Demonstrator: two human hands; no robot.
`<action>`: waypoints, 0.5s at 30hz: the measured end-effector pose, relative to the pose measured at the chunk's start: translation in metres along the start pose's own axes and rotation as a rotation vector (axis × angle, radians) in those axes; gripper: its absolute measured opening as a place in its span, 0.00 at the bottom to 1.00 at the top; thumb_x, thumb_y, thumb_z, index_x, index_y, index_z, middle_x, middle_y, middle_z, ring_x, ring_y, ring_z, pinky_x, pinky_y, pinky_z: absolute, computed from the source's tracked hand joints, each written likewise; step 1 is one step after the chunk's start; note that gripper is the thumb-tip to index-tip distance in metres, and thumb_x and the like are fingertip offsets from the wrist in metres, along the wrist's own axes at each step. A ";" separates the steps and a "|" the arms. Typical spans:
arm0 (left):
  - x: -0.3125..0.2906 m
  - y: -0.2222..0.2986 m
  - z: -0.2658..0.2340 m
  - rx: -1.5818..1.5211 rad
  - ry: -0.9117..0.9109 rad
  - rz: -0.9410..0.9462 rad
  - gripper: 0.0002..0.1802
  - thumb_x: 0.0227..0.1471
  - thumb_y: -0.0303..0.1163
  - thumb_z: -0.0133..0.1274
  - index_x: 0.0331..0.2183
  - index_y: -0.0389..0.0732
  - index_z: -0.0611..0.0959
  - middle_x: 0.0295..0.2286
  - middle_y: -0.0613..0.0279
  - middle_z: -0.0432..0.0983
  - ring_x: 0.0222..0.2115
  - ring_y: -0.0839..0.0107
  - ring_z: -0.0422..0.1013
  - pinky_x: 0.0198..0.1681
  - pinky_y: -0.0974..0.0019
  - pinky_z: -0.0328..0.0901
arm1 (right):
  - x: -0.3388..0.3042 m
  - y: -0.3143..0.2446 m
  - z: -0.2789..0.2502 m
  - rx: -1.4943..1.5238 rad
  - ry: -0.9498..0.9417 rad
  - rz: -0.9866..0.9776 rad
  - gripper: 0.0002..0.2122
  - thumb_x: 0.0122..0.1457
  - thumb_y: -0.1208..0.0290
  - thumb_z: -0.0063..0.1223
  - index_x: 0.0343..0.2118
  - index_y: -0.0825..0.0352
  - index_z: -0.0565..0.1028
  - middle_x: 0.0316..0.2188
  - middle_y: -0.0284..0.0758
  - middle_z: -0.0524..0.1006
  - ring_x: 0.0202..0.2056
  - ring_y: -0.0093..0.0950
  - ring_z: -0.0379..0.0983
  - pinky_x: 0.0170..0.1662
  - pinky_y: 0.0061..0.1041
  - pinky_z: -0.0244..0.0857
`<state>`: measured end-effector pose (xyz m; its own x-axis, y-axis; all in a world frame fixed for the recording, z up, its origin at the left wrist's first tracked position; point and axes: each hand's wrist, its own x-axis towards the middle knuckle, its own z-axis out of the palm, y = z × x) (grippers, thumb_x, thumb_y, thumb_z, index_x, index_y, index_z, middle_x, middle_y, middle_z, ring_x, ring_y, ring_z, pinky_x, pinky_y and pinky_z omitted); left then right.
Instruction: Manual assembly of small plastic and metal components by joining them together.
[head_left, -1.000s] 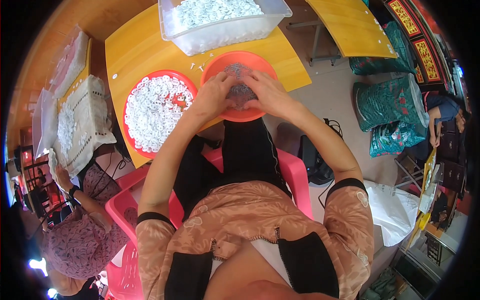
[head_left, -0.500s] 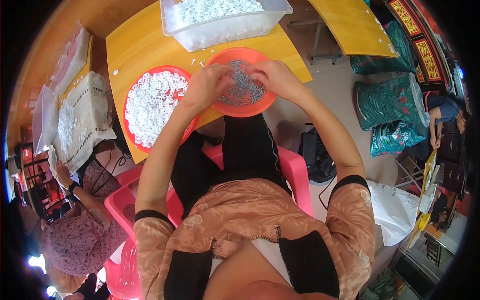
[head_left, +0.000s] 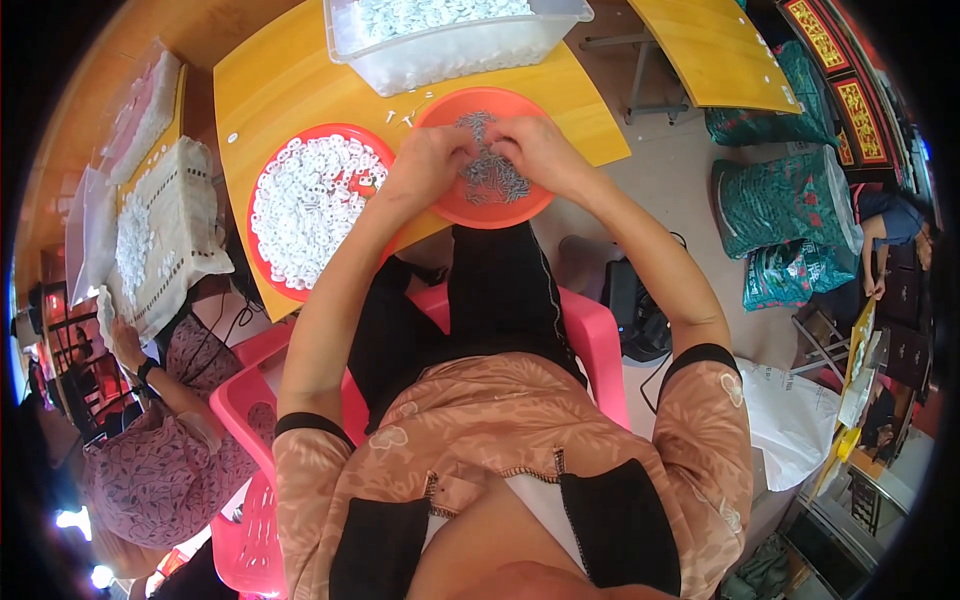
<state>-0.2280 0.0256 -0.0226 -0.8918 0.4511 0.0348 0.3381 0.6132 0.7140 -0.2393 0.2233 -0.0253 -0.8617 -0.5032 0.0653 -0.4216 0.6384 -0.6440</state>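
Observation:
Both hands work over a round orange bowl (head_left: 480,215) holding a heap of small grey metal pieces (head_left: 497,180), like screws or nails. My left hand (head_left: 428,160) is above the bowl's left side, its fingertips curled together. From the right, my right hand (head_left: 540,152) reaches in with its fingers pinched close to the left fingertips. Whatever the fingers hold is too small to make out. Beside my left wrist lies a red round tray (head_left: 262,258) full of small white plastic pieces (head_left: 310,205), each with holes.
A clear plastic tub (head_left: 460,62) of white pieces stands at the table's back. The yellow table (head_left: 270,80) carries a few loose pieces. Green sacks (head_left: 775,200) stand on the floor at right. A person (head_left: 160,470) sits at left beside a cloth-covered surface (head_left: 185,230) with white pieces.
My hands have drawn closer together over the orange bowl, and the right fingers have closed in toward the left ones. The whole view has shifted slightly.

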 end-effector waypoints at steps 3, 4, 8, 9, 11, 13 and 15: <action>0.002 0.009 -0.010 -0.129 -0.007 -0.108 0.09 0.41 0.29 0.57 0.30 0.40 0.81 0.28 0.52 0.75 0.32 0.57 0.73 0.37 0.57 0.66 | -0.001 -0.008 -0.020 0.109 -0.023 0.107 0.10 0.49 0.74 0.55 0.35 0.67 0.77 0.33 0.43 0.76 0.37 0.37 0.73 0.40 0.34 0.66; 0.003 0.010 -0.012 -0.127 -0.020 -0.127 0.11 0.41 0.30 0.57 0.32 0.40 0.81 0.28 0.52 0.75 0.32 0.57 0.73 0.37 0.58 0.66 | -0.001 -0.009 -0.025 0.143 -0.066 0.162 0.11 0.48 0.73 0.55 0.36 0.67 0.77 0.37 0.43 0.76 0.40 0.39 0.73 0.41 0.35 0.66; 0.003 0.000 0.000 0.053 0.065 0.067 0.15 0.40 0.30 0.58 0.35 0.39 0.80 0.28 0.52 0.73 0.31 0.56 0.72 0.37 0.57 0.66 | -0.006 -0.003 -0.015 0.012 0.027 -0.085 0.14 0.46 0.71 0.58 0.38 0.68 0.75 0.33 0.43 0.76 0.38 0.41 0.72 0.42 0.35 0.66; 0.003 -0.005 0.008 0.134 0.117 0.167 0.17 0.40 0.30 0.59 0.37 0.39 0.79 0.28 0.53 0.73 0.31 0.56 0.72 0.37 0.56 0.65 | -0.008 -0.004 -0.006 -0.107 0.071 -0.131 0.17 0.46 0.72 0.58 0.41 0.68 0.73 0.31 0.42 0.75 0.36 0.39 0.72 0.41 0.34 0.66; 0.010 -0.006 0.017 0.212 0.166 0.273 0.19 0.39 0.30 0.59 0.38 0.38 0.78 0.29 0.53 0.73 0.32 0.55 0.72 0.37 0.55 0.65 | -0.008 0.000 0.007 -0.230 0.118 -0.170 0.19 0.46 0.73 0.58 0.44 0.69 0.71 0.29 0.41 0.75 0.34 0.38 0.72 0.41 0.33 0.66; 0.015 -0.004 0.021 0.201 0.096 0.189 0.18 0.38 0.25 0.59 0.37 0.39 0.80 0.28 0.52 0.74 0.31 0.53 0.71 0.36 0.58 0.66 | -0.001 0.004 0.012 -0.130 0.100 -0.169 0.15 0.43 0.73 0.61 0.36 0.69 0.75 0.27 0.45 0.73 0.35 0.45 0.70 0.42 0.36 0.65; 0.020 -0.003 0.018 0.163 0.090 0.175 0.16 0.39 0.24 0.58 0.36 0.39 0.80 0.29 0.52 0.74 0.31 0.53 0.72 0.36 0.59 0.66 | 0.007 0.010 0.008 -0.112 0.042 -0.101 0.14 0.43 0.73 0.60 0.35 0.69 0.75 0.28 0.45 0.74 0.35 0.44 0.71 0.42 0.36 0.65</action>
<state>-0.2413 0.0445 -0.0371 -0.8360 0.5046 0.2155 0.5274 0.6305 0.5695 -0.2474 0.2216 -0.0368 -0.8235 -0.5447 0.1586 -0.5333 0.6480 -0.5437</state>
